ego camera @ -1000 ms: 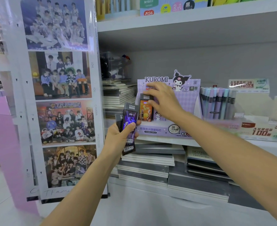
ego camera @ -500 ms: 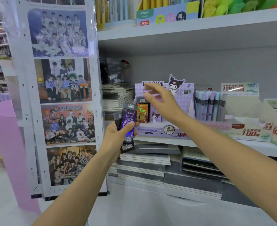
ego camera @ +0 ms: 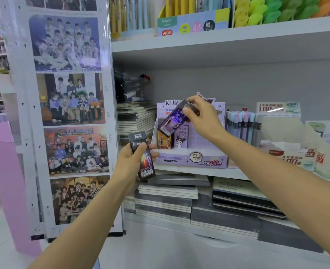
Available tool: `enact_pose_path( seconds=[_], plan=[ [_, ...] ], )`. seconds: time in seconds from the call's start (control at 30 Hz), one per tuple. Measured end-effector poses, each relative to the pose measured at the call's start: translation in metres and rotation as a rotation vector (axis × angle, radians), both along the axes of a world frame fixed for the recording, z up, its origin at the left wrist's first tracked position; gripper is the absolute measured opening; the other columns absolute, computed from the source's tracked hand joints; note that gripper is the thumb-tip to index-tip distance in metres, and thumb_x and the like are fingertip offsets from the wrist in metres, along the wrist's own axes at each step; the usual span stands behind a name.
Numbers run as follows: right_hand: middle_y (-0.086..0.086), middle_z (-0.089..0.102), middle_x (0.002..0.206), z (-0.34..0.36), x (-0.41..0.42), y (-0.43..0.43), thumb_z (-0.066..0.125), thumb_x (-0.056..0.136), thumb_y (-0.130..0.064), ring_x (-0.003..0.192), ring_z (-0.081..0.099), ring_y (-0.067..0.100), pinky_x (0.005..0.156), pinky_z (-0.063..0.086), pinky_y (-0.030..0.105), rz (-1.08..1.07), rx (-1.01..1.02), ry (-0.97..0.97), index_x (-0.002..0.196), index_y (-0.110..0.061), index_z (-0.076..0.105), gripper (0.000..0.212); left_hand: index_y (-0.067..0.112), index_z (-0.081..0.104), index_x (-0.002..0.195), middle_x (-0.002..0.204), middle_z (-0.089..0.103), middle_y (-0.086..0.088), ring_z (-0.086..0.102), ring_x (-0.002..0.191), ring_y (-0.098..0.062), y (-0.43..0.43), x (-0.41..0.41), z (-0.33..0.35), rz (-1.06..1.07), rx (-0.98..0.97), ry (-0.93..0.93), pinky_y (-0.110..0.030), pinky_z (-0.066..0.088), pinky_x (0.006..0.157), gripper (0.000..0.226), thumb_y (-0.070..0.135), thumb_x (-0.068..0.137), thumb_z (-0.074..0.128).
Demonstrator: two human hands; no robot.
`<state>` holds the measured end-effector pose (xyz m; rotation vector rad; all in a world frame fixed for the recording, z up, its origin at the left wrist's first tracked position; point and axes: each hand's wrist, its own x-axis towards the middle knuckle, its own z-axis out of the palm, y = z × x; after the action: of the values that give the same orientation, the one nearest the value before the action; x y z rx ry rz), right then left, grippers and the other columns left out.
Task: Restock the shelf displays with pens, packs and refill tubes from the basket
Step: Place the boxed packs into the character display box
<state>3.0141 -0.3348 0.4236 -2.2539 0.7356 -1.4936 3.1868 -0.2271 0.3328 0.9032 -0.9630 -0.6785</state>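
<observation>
From the head view, the purple display box [ego camera: 191, 159] on the shelf [ego camera: 228, 173] reads "KURO…", "2B 0.5mm" and "200". An orange pack [ego camera: 163, 142] and a Kuromi pack [ego camera: 181, 139] stand upright at its left end. The right hand [ego camera: 202, 118] pinches a purple pack [ego camera: 172, 122] by its top, tilted just above them. The left hand [ego camera: 132, 165] grips a dark pack [ego camera: 147, 165] upright, barcode at the bottom.

A stationery shop; white shelves [ego camera: 218, 38] hold pen displays [ego camera: 191, 158], notebook stacks [ego camera: 166, 193] and price cards [ego camera: 277, 108].
</observation>
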Motion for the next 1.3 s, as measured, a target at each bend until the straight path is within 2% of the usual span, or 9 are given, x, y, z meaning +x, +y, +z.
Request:
enact_pose_path(
  seconds=[0.13,0.27,0.47,0.67,0.83,0.97,1.1,1.23,1.3],
  plan=[
    [0.010,0.069,0.093,-0.015,0.013,0.003,0.055,0.096,-0.012,0.085,0.064,0.027,0.081,0.051,0.048,-0.013,-0.079,0.100,0.109,-0.007,0.058,0.015,0.009,0.060,0.109,0.104,0.072,-0.006,0.073,0.076,-0.018,0.000,-0.002,-0.002,0.017,0.044,-0.051,-0.026,0.059,0.067,0.015,0.013,0.101,0.048],
    [0.009,0.067,0.095,-0.018,0.015,0.000,0.055,0.096,-0.014,0.084,0.062,0.026,0.077,0.051,0.039,-0.030,-0.135,0.221,0.112,-0.009,0.059,0.017,0.010,0.059,0.115,0.108,0.072,-0.001,0.073,0.085,-0.019,-0.001,0.000,-0.007,0.031,0.119,-0.112,-0.027,0.058,0.068,0.020,0.017,0.101,0.047],
    [0.005,0.063,0.090,-0.001,0.023,-0.008,0.057,0.095,-0.013,0.079,0.053,0.020,0.066,0.032,0.026,-0.043,-0.194,0.391,0.113,-0.009,0.060,0.019,0.006,0.058,0.116,0.109,0.071,-0.005,0.072,0.074,-0.013,-0.001,0.001,-0.010,0.020,0.088,-0.108,-0.021,0.057,0.064,0.021,0.013,0.102,0.045],
    [0.010,0.066,0.120,0.003,0.056,-0.005,0.058,0.095,-0.018,0.110,0.057,0.027,0.092,0.043,0.032,-0.064,-0.247,0.508,0.127,-0.014,0.059,0.032,0.006,0.059,0.116,0.109,0.071,-0.006,0.071,0.072,-0.014,0.003,0.001,-0.008,0.005,0.090,-0.109,-0.022,0.058,0.064,0.021,0.014,0.101,0.046],
    [0.009,0.063,0.111,-0.005,0.042,-0.017,0.060,0.094,-0.020,0.110,0.054,0.027,0.085,0.035,0.025,-0.174,-0.259,0.438,0.128,-0.013,0.060,0.035,0.006,0.059,0.113,0.109,0.071,-0.007,0.070,0.072,-0.016,0.003,0.001,-0.007,0.003,0.097,-0.109,-0.022,0.058,0.065,0.019,0.013,0.101,0.047],
    [0.007,0.049,0.139,-0.028,0.040,-0.015,0.058,0.095,-0.016,0.129,0.041,0.025,0.109,0.033,0.038,-0.160,-0.359,0.408,0.141,-0.014,0.047,0.047,0.005,0.059,0.114,0.106,0.072,-0.006,0.070,0.070,-0.014,0.002,0.002,-0.008,0.009,0.095,-0.107,-0.022,0.057,0.064,0.020,0.014,0.101,0.047],
    [0.003,0.045,0.146,-0.032,0.049,-0.018,0.045,0.100,-0.012,0.137,0.036,0.023,0.116,0.023,0.037,-0.154,-0.359,0.504,0.146,-0.018,0.039,0.047,0.003,0.059,0.117,0.108,0.072,-0.009,0.070,0.074,-0.017,0.001,0.003,-0.008,0.007,0.115,-0.114,-0.026,0.060,0.071,0.023,0.016,0.101,0.049],
    [0.003,0.040,0.147,-0.022,0.046,-0.018,0.045,0.100,-0.017,0.137,0.031,0.020,0.115,0.022,0.037,-0.156,-0.299,0.589,0.146,-0.018,0.040,0.046,0.004,0.061,0.115,0.103,0.074,-0.004,0.072,0.076,-0.017,0.004,0.005,-0.005,-0.007,0.125,-0.138,-0.026,0.059,0.069,0.022,0.017,0.100,0.050],
    [0.004,0.038,0.149,-0.018,0.042,-0.012,0.048,0.100,-0.022,0.139,0.030,0.019,0.115,0.023,0.039,-0.124,-0.264,0.507,0.143,-0.015,0.044,0.044,0.008,0.063,0.112,0.098,0.076,-0.003,0.073,0.082,-0.017,0.006,0.007,-0.004,0.011,0.127,-0.198,-0.029,0.059,0.069,0.020,0.020,0.099,0.053]
  ],
)
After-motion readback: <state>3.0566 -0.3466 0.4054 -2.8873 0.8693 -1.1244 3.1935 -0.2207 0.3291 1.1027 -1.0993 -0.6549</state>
